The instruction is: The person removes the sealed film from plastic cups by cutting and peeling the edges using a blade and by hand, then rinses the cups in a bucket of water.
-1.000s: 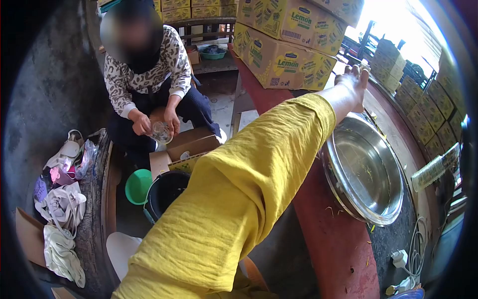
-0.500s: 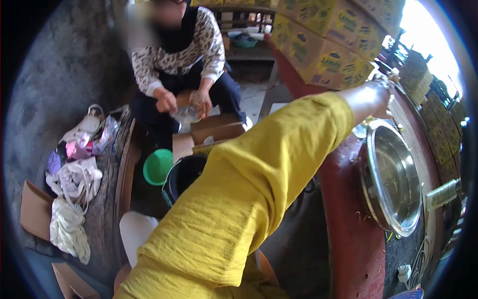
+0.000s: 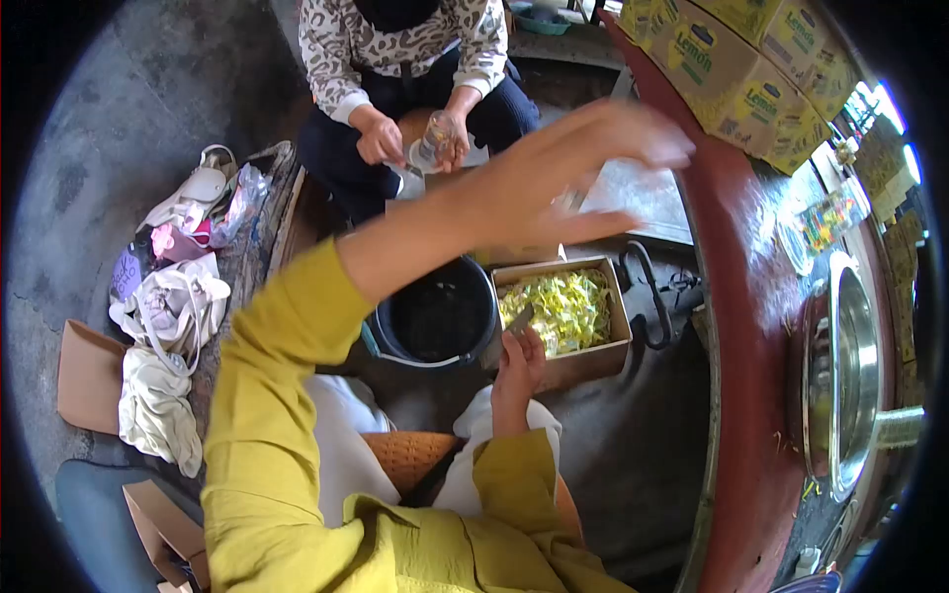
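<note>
My left hand (image 3: 593, 173), blurred by motion, stretches across the middle with fingers and thumb apart and nothing visible in it. Below it, my right hand (image 3: 519, 366) is closed round a small grey blade (image 3: 521, 318) at the near-left edge of a cardboard box (image 3: 583, 358). Yellow-green strips or wrappers (image 3: 563, 308) fill that box. A dark bucket (image 3: 435, 311) stands left of it, partly under my left forearm. On the red table (image 3: 741, 395), a clear jar with colourful contents (image 3: 830, 222) lies tilted near the metal basin (image 3: 852, 376).
Opposite me sits a person (image 3: 405, 89) holding a clear glass or cup (image 3: 435, 136). Lemon cartons (image 3: 732, 79) are stacked at the upper right. Bags and cloths (image 3: 173, 306) lie on the left bench. A black curved metal object (image 3: 647, 296) is right of the box.
The view has swung down and right. My left hand has come back from the far side of the table; my right hand, the blade and the filled box have come into view.
</note>
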